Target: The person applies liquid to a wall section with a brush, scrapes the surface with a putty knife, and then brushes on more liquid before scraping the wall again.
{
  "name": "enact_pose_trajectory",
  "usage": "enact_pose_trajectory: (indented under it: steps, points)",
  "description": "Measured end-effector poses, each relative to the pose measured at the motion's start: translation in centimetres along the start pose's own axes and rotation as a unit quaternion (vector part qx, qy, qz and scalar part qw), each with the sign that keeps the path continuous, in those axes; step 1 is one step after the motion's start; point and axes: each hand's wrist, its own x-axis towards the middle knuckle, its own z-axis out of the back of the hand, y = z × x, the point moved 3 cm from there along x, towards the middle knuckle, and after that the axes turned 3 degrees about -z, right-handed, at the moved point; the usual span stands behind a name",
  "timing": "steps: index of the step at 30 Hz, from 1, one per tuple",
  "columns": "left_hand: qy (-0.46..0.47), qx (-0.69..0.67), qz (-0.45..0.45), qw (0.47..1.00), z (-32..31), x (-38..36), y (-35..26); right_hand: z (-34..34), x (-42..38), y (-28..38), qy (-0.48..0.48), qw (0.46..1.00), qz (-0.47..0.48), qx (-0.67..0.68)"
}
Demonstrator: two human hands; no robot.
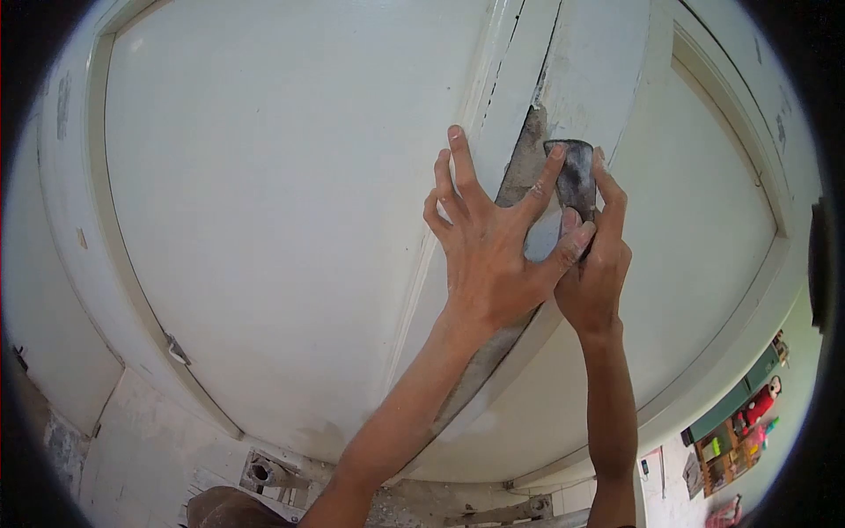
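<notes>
I see the right hand closed around a dark scraper, with one finger along the blade's side. The left hand is spread wide, and its pointing finger presses on the blade's top left corner. The scraper sits by the right edge of the rough gray strip, below its top end. The other left fingers reach over the white frame. I can't see the handle because the hands hide it. A pale patch peeks out by the left thumb; I can't tell what it is. Both arms get cut off at the bottom.
</notes>
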Motion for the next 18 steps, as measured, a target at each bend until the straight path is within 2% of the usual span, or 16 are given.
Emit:
enact_pose_trajectory:
  steps: [2,4,8,11,13,16,18]
  points:
    - [0.002,-0.008,0.002,1.0,-0.2,-0.1,0.1,-0.2,-0.2,0.9,-0.016,1.0,0.02,-0.014]
    - [0.003,-0.016,0.007,1.0,-0.3,-0.1,0.3,-0.4,-0.5,1.8,0.017,0.996,-0.092,-0.013]
    - [0.006,-0.001,0.0,1.0,-0.4,-0.2,0.4,-0.5,-0.3,2.4,-0.022,0.999,-0.044,-0.018]
    - [0.005,0.002,0.001,1.0,-0.6,-0.1,0.2,-0.2,-0.2,1.1,0.014,0.994,-0.096,0.051]
    - [-0.001,0.006,0.0,1.0,-0.7,0.0,0.0,0.2,0.2,0.9,0.022,0.991,-0.091,0.095]
    - [-0.013,0.021,0.007,1.0,-0.8,0.1,-0.2,0.3,0.9,0.6,0.056,0.992,-0.048,0.104]
    - [-0.007,0.031,0.012,0.999,-0.8,0.1,-0.1,0.2,0.5,0.3,0.044,0.994,-0.036,0.096]
